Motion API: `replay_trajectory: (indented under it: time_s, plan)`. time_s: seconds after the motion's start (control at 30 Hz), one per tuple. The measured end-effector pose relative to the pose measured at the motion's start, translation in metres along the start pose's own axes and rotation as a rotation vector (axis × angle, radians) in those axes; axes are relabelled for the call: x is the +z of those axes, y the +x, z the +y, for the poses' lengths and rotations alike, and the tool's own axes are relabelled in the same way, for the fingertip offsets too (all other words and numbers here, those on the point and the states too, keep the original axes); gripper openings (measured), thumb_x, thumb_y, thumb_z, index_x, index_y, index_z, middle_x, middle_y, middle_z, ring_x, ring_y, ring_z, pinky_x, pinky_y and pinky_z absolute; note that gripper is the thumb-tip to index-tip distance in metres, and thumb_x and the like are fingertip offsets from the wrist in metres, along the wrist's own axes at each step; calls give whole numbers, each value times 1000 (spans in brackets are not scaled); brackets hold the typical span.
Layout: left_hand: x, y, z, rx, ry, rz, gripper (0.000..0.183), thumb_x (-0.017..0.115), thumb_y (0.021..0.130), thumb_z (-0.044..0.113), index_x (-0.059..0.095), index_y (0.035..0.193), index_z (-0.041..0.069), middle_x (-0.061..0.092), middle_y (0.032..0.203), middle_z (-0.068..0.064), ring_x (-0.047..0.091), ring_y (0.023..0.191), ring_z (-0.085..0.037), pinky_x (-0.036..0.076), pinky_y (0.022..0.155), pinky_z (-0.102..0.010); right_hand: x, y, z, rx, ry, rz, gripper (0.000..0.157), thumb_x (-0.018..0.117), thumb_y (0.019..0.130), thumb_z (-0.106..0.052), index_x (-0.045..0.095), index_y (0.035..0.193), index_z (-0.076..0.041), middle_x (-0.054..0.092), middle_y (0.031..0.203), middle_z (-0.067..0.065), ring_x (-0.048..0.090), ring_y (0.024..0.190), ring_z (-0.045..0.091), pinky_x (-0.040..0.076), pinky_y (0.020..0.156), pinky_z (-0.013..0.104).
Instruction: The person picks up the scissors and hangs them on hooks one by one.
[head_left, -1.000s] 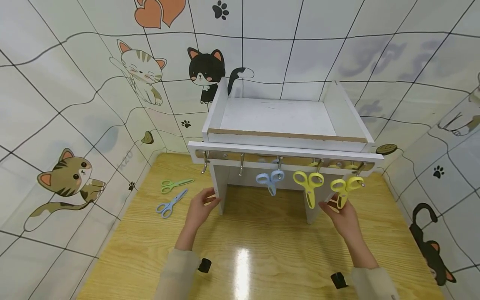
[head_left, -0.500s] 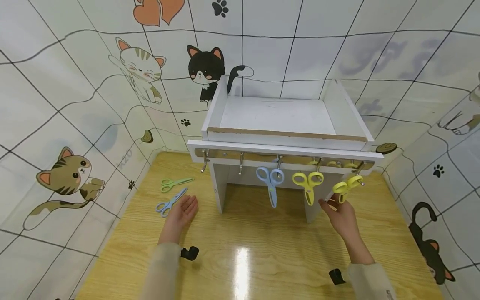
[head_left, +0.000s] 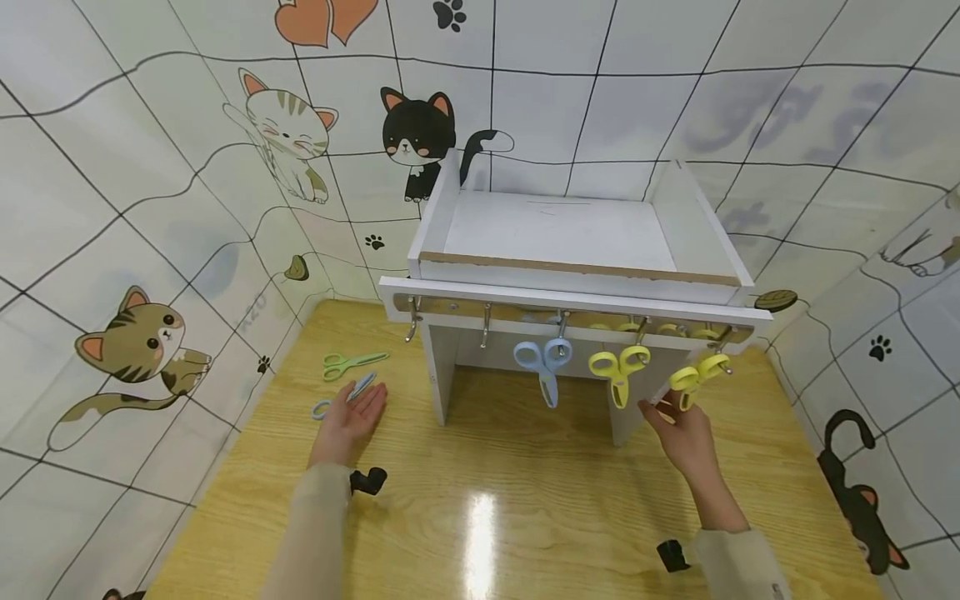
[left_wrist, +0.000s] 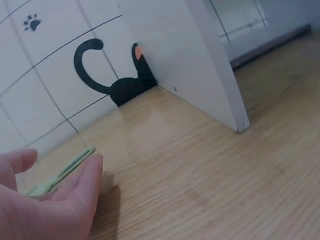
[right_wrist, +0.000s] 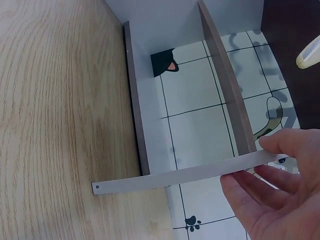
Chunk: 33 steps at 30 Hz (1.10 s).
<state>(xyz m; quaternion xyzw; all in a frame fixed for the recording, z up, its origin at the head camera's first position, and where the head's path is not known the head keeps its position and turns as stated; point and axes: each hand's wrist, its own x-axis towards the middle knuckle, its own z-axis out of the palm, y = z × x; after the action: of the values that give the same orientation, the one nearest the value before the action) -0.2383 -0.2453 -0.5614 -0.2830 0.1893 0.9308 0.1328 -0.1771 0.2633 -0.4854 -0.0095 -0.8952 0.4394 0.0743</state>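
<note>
My left hand [head_left: 347, 423] is over the blue scissors [head_left: 363, 384] on the table, palm turned up and fingers extended, hiding their middle. Green scissors [head_left: 354, 364] lie just beyond, and also show behind the fingers in the left wrist view. With thumb and fingers on either side of its front edge, my right hand [head_left: 686, 433] grips the right side panel [right_wrist: 165, 179] of a white shelf unit [head_left: 558, 229]. From the shelf's hook rail hang blue scissors [head_left: 550, 392], yellow scissors [head_left: 619, 390] and another yellow pair [head_left: 686, 379], the last close above my right hand.
Two metal hooks [head_left: 486, 327] at the rail's left bear nothing. The shelf stands on a wooden table [head_left: 420, 517], near a tiled-pattern wall [head_left: 570, 117] with cartoon cats. Black wrist mounts [head_left: 367, 481] stick out beside both sleeves.
My left hand has let go of the shelf's left side panel and moved left to the blue scissors on the table. The hanging scissors swing slightly. My right hand stays put.
</note>
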Motion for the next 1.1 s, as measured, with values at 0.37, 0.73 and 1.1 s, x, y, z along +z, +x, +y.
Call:
replay_trajectory:
  time_s: [0.37, 0.73, 1.1]
  plan:
    - [26, -8, 20, 217, 598, -68, 21, 40, 108, 23, 56, 118, 15, 67, 130, -2, 71, 101, -7, 41, 115, -29, -1, 0, -1, 6, 10, 2, 36, 56, 101, -18, 54, 130, 4, 60, 129, 29, 60, 119, 50, 59, 89, 42]
    - [20, -15, 43, 221, 660, 30, 41, 38, 108, 28, 44, 144, 10, 72, 95, 10, 69, 95, -2, 44, 112, -24, -1, 0, 1, 0, 2, 7, 38, 57, 101, -18, 53, 132, 3, 60, 129, 29, 60, 119, 50, 59, 87, 33]
    - [37, 0, 48, 585, 1851, 74, 42, 50, 105, 23, 54, 141, 2, 54, 144, -24, 52, 131, -43, 46, 107, -55, -1, 0, 1, -2, -15, -10, 37, 53, 103, -20, 55, 129, 6, 59, 129, 31, 58, 120, 52, 53, 93, 60]
